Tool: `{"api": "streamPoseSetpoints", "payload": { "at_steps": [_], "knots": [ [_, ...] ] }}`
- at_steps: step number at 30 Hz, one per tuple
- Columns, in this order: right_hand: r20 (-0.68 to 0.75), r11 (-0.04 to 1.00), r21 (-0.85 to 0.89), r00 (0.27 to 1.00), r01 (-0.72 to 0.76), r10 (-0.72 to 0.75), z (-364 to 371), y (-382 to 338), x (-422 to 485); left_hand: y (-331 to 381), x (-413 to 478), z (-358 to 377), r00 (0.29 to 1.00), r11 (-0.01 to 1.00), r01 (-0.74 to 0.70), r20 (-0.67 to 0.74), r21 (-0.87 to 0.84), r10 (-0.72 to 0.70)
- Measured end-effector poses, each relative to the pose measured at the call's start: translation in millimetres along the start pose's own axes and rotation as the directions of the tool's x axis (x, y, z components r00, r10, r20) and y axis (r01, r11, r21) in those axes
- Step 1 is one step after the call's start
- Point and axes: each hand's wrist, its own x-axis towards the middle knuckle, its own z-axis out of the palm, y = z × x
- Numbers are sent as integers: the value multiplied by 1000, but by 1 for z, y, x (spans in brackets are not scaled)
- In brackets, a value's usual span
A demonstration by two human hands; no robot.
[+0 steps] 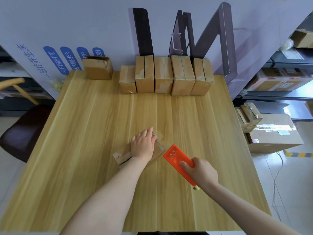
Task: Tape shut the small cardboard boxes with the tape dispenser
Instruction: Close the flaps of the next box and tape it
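A small cardboard box (122, 155) lies near the middle of the wooden table (84, 133), its long side running diagonally. My left hand (143, 145) rests flat on top of it with straight fingers, covering most of the lid. Clear tape (159, 147) shows on the box's right end. My right hand (200, 172) grips the orange tape dispenser (177, 157) just right of the box, with the dispenser's front edge close to the taped end.
Several small cardboard boxes (164, 75) stand in a row along the table's far edge, and one more box (98, 67) stands apart at the far left. Larger cartons (271, 134) sit on the floor to the right. A dark chair (23, 133) stands left of the table.
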Motion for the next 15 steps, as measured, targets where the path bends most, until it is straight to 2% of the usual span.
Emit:
{"api": "streamPoseSetpoints", "payload": {
  "at_steps": [5, 12, 15],
  "knots": [
    [11, 985, -175, 1000, 1, 0, -19, -25, 12, 4, -1, 0, 1000, 1000, 29, -8, 0, -29],
    [134, 990, 3, 981, -144, 142, -37, -37, 36, 15, -4, 2, 985, 988, 153, -74, -36, -155],
    [133, 990, -67, 982, -128, 136, -26, -46, 37, 20, -9, 2, 976, 977, 199, -71, -75, -204]
  ]
}}
